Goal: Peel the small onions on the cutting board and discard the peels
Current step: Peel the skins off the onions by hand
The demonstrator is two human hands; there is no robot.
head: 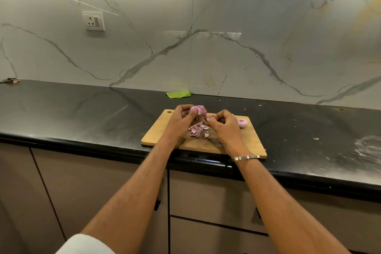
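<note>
A wooden cutting board (250, 144) lies at the front edge of the black counter. My left hand (179, 122) grips a small pink onion (199, 110) above the board's far side. My right hand (223, 128) is beside it with curled fingers, pinching at a bit of pale peel near the onion's lower side. A pile of loose pink peels (196, 131) lies on the board between and below my hands. A peeled onion (242, 123) rests on the board to the right of my right hand.
The black counter (82, 109) runs left and right, with a marble backsplash behind. A green scrap (178, 94) lies at the back against the wall. White powdery smears (369, 148) mark the counter at the right. Cabinet drawers sit below the counter edge.
</note>
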